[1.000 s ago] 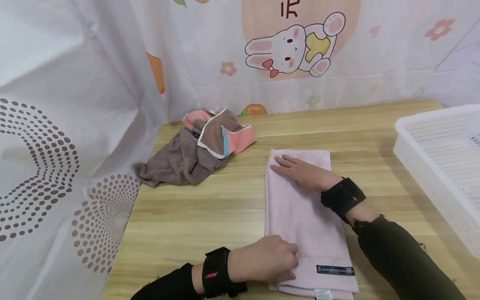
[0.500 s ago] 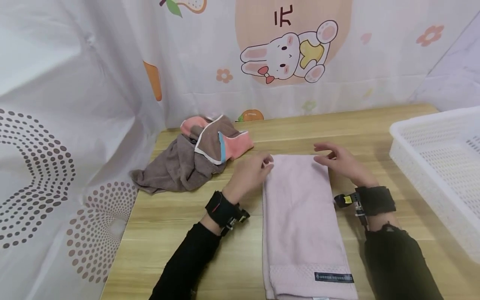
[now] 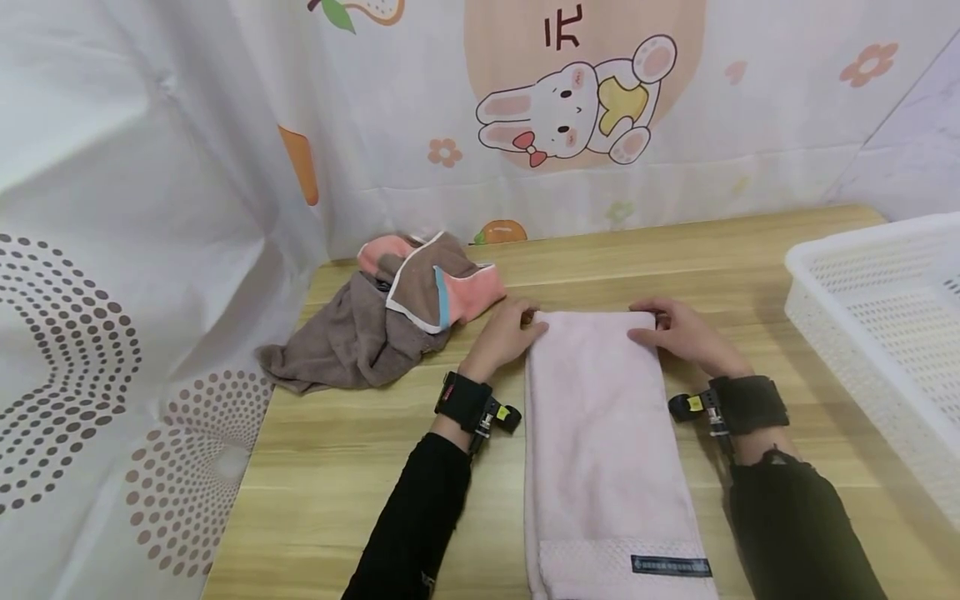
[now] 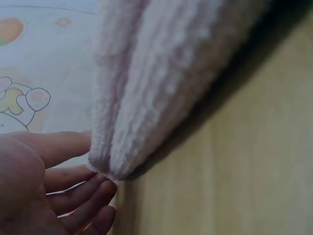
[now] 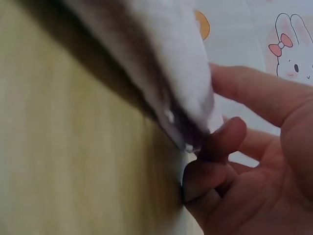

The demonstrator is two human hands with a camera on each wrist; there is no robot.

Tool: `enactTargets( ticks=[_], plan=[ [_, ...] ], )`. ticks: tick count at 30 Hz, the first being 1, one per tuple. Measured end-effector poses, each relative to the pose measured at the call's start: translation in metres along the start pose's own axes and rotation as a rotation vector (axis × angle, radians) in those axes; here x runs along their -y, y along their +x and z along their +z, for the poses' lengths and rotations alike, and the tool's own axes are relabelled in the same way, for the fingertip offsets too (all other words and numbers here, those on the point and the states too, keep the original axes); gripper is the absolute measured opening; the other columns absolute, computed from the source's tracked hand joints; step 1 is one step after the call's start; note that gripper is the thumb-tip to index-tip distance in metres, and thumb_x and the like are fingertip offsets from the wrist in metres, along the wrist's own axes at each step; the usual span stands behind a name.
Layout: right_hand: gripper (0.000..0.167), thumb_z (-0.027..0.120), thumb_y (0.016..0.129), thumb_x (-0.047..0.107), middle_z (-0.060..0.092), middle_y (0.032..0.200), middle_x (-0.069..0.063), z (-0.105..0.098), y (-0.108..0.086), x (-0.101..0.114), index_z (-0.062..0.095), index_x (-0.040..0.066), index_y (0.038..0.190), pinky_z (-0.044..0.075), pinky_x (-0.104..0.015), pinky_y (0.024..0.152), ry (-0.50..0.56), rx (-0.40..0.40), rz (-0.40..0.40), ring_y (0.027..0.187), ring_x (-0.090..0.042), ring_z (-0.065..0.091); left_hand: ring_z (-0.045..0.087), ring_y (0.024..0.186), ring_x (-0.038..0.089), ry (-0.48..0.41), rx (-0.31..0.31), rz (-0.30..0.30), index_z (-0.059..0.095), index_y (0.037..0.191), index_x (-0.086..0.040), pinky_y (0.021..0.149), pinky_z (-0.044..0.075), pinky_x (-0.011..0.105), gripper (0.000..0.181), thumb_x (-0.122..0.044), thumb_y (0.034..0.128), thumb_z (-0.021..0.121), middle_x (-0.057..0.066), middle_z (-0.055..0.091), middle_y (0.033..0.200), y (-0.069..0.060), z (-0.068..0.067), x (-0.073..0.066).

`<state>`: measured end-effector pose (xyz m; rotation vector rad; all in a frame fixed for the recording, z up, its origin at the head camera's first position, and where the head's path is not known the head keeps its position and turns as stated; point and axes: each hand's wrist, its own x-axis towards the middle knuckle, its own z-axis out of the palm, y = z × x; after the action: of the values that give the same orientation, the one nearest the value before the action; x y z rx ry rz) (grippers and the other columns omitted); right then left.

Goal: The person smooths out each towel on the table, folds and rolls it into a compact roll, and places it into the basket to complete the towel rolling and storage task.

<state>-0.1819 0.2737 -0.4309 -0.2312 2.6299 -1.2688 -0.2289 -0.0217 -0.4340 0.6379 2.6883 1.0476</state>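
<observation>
Pinching the pink towel (image 3: pixel 600 425) at its far corners: left hand (image 3: pixel 501 340), right hand (image 3: pixel 693 340).

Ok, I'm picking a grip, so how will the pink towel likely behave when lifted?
The pink towel will probably sag, being soft-looking folded cloth. Its layers may part, since they show separately in the left wrist view. It seems unlikely to slip, given its fuzzy surface.

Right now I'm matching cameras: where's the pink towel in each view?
Head: pink towel, right of centre, reaching the bottom edge.
Left wrist: pink towel, tapering from top edge to lower left of centre.
Right wrist: pink towel, slanting from top edge to lower right of centre.
Shared landmark: rabbit print, cropped in both wrist views.
</observation>
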Motion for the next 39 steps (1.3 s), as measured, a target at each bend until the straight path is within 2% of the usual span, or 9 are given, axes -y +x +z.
enactTargets(
  ticks=[5,10,15,19,23,27,32,37,39],
  plan=[
    [0.049,0.068,0.095,0.024,0.046,0.092,-0.012,0.0,-0.001,0.0,0.054,-0.002,0.134,0.034,-0.028,0.062,-0.013,-0.021,-0.008,0.08,-0.022,0.041,0.054,0.099,0.017,-0.051,0.011,0.025,0.062,0.13,-0.002,0.09,0.046,0.029,0.039,-0.022,0.0973,0.065,0.009,0.06,0.111,0.004,0.003,0.007],
    [0.04,0.07,0.094,0.022,0.049,0.085,-0.009,-0.001,-0.001,-0.005,0.061,0.0,0.126,0.037,-0.026,0.059,0.028,-0.038,-0.026,0.072,-0.017,0.043,0.052,0.08,0.013,-0.113,-0.006,0.068,0.07,0.108,-0.001,0.073,0.042,0.021,0.022,-0.016,0.0919,0.07,0.005,0.059,0.09,0.009,0.004,0.01],
    [0.032,0.07,0.094,0.019,0.057,0.087,-0.004,-0.002,-0.004,-0.009,0.066,0.001,0.12,0.043,-0.025,0.055,0.144,-0.033,-0.045,0.064,-0.013,0.047,0.057,0.093,0.016,-0.171,-0.034,0.094,0.071,0.109,-0.003,0.082,0.047,0.023,0.025,-0.009,0.0845,0.073,0.008,0.065,0.104,0.008,0.002,0.012],
    [0.028,0.071,0.093,0.014,0.066,0.101,0.007,-0.002,-0.004,-0.015,0.069,-0.001,0.116,0.047,-0.023,0.059,0.244,-0.023,-0.083,0.073,-0.009,0.054,0.058,0.094,0.016,-0.215,0.005,0.142,0.07,0.104,-0.005,0.083,0.048,0.024,0.021,-0.002,0.0831,0.072,0.006,0.066,0.104,0.007,-0.002,0.016],
    [0.02,0.07,0.092,0.006,0.068,0.103,0.011,-0.003,-0.004,-0.021,0.071,-0.004,0.109,0.05,-0.021,0.067,0.295,0.015,-0.136,0.084,-0.006,0.058,0.059,0.09,0.015,-0.241,0.052,0.207,0.072,0.093,-0.009,0.08,0.049,0.025,0.017,0.004,0.0821,0.072,0.003,0.066,0.098,0.004,-0.008,0.019],
    [0.012,0.066,0.092,-0.003,0.068,0.102,0.002,-0.005,-0.004,-0.022,0.075,-0.002,0.1,0.05,-0.019,0.071,0.226,0.041,-0.189,0.091,-0.006,0.058,0.058,0.088,0.016,-0.202,0.111,0.246,0.076,0.091,-0.012,0.076,0.048,0.024,0.018,0.004,0.0826,0.073,0.001,0.065,0.094,0.0,-0.015,0.02],
    [0.018,0.065,0.09,-0.003,0.067,0.103,-0.009,-0.008,-0.005,-0.015,0.079,0.009,0.092,0.045,-0.017,0.074,0.032,0.055,-0.231,0.091,-0.005,0.056,0.057,0.085,0.013,-0.1,0.212,0.294,0.08,0.098,-0.017,0.075,0.049,0.024,0.022,-0.002,0.0836,0.073,-0.002,0.063,0.091,-0.003,-0.023,0.022],
    [0.014,0.07,0.091,0.012,0.063,0.124,-0.016,-0.016,-0.012,-0.009,0.079,0.016,0.102,0.045,-0.024,0.079,-0.082,0.175,-0.179,0.108,-0.022,0.056,0.055,0.081,0.009,-0.094,0.264,0.293,0.081,0.091,-0.02,0.072,0.048,0.024,0.008,-0.023,0.0888,0.074,-0.003,0.061,0.085,-0.006,-0.028,0.024],
    [0.013,0.069,0.094,0.021,0.06,0.13,-0.017,-0.018,-0.013,-0.007,0.078,0.017,0.101,0.045,-0.026,0.084,-0.084,0.206,-0.131,0.117,-0.028,0.053,0.054,0.078,0.009,-0.099,0.259,0.27,0.081,0.086,-0.023,0.069,0.045,0.023,0.013,-0.032,0.0905,0.073,-0.004,0.062,0.083,-0.006,-0.028,0.024]
  ],
)
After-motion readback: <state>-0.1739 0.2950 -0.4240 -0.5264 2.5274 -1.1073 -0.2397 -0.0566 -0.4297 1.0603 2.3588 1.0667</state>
